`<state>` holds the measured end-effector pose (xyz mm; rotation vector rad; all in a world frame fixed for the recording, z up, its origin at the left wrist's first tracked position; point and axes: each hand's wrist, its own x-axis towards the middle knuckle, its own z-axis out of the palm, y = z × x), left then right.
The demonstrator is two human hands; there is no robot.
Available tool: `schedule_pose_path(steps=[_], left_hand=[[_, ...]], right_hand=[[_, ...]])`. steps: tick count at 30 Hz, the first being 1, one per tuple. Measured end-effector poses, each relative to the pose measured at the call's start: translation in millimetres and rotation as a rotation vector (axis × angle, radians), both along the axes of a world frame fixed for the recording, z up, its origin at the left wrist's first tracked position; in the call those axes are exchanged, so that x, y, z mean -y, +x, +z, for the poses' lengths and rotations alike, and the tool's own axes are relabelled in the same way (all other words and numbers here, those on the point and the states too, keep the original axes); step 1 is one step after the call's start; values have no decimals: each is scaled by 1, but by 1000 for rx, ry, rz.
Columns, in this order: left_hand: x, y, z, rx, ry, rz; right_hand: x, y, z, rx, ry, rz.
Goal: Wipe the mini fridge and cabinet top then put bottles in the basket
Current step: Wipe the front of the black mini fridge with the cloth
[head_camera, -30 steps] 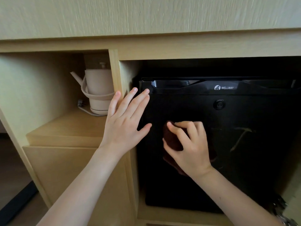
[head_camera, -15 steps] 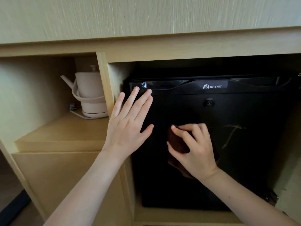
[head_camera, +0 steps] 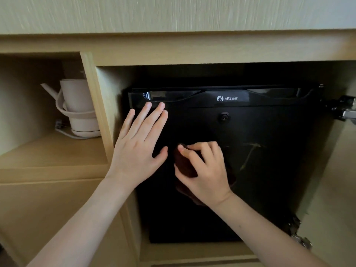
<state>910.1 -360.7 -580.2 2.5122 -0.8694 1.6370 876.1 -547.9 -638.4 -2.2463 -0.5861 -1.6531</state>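
Moved: our left hand (head_camera: 137,151) has slid rightward, fully onto the mini fridge (head_camera: 260,170) door.
Left fingers: spread flat, holding nothing.
Right hand (head_camera: 207,170): fingers curled round the dark cloth (head_camera: 184,165), pressed mid-door.

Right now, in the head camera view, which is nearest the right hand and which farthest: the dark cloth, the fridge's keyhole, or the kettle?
From the right hand:
1. Dark cloth, gripped in its fingers, pressed to the mini fridge door.
2. Keyhole, just above on the door.
3. Kettle, far left, in the neighbouring cabinet shelf.
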Motion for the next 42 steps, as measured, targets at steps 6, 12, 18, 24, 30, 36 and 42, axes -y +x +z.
schedule_pose_path(steps=[6,12,18,24,30,36,42], left_hand=[[-4,4,-1,24,-3,-46],[3,4,-2,11,-41,-62],[4,6,-5,17,-57,-79],[6,4,-5,2,-66,-83],[6,4,-6,15,-69,-78],[6,5,-7,20,-57,-81],[7,5,-7,29,-60,-86]], right_hand=[[29,7,45,152,385,-18],[21,2,6,65,102,-36],[44,2,40,132,221,-30],[36,-1,4,102,152,-51],[45,-4,7,69,119,-8],[55,-1,30,160,354,-83],[48,-6,-1,70,194,-63]])
